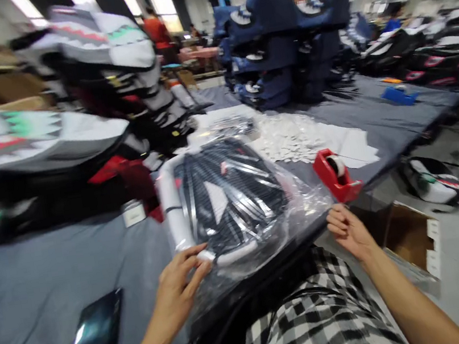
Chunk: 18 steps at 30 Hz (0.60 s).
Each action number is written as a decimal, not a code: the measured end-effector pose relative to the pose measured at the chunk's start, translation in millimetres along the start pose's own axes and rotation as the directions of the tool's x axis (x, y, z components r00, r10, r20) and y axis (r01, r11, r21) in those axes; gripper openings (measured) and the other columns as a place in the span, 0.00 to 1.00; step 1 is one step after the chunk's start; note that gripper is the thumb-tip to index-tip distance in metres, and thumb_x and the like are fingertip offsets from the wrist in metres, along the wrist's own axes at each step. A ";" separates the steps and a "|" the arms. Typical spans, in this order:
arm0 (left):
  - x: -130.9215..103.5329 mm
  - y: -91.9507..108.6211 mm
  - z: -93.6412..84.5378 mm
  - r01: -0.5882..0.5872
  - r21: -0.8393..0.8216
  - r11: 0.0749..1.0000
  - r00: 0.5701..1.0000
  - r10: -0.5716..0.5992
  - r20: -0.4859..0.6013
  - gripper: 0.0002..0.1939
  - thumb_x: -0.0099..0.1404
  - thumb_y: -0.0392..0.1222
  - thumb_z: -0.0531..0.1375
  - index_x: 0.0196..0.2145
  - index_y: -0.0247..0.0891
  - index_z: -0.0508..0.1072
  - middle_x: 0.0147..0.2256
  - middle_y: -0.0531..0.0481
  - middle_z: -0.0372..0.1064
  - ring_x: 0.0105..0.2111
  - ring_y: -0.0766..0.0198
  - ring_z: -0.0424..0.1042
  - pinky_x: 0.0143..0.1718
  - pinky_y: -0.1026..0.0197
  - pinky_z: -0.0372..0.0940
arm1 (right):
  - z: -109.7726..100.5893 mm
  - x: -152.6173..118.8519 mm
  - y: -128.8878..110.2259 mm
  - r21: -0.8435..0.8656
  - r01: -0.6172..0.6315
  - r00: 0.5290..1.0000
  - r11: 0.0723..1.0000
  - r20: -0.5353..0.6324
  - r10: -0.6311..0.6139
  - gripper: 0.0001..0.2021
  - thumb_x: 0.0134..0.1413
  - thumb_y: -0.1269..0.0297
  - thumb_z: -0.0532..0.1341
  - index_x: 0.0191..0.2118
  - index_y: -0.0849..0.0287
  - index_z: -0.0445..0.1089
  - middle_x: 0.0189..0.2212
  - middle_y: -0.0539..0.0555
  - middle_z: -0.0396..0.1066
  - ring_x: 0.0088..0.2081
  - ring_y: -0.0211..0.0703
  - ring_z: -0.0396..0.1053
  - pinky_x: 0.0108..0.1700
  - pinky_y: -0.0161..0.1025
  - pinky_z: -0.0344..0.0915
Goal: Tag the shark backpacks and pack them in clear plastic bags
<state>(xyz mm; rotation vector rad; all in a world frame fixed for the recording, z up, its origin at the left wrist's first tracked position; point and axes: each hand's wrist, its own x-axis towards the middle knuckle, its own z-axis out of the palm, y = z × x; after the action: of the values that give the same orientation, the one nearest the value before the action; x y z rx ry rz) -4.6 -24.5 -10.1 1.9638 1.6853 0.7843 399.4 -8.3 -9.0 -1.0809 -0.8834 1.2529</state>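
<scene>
1. Bag (pixel 243 193), dark, wrapped in clear plastic (pixel 306 206), lies flat near the front edge of the tabletop (pixel 147 259), which is covered in dark grey cloth. A white band (pixel 171 203) runs along the bag's left and bottom edges.
2. Behind it and to the left rises a tall pile (pixel 124 44) of white, grey and black bags with jagged red and green markings, partly blurred.
3. Farther back on the tabletop stands a blue stack (pixel 272 56).
4. A checked garment (pixel 320 319) covers the person, just below the front edge.
5. An open carton (pixel 407 234) sits lower right, beside the tabletop.
6. A dark device (pixel 95 341) with a shiny face lies flat at lower left.
7. The left hand (pixel 183 279) touches the bag's lower left corner; its grip is loose, fingers stretched over the plastic.
8. The right hand (pixel 353 231) is near the plastic's right end; its grip is curled closed, and whether it pinches anything I cannot tell.
9. A red dispenser (pixel 333 173) with a tape roll stands just beyond that hand.
10. White pieces (pixel 288 134) lie heaped behind the bag, each one tiny.
</scene>
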 end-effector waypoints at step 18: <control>1.1 11.7 6.6 0.112 -0.059 0.992 0.994 -0.112 -0.007 0.08 0.68 0.42 0.59 0.31 0.41 0.73 0.53 0.49 0.72 0.54 0.55 0.68 0.59 0.47 0.52 | 230.7 94.0 0.7 -0.536 0.748 0.261 0.391 0.780 0.568 0.23 0.48 0.55 0.71 0.45 0.59 0.64 0.23 0.44 0.66 0.26 0.38 0.63 0.31 0.33 0.55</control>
<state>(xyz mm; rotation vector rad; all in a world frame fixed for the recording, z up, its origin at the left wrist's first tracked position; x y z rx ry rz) 8.6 -25.1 -7.2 1.8123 1.7424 0.7947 192.4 117.2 50.1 -0.7950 -3.0417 1.1311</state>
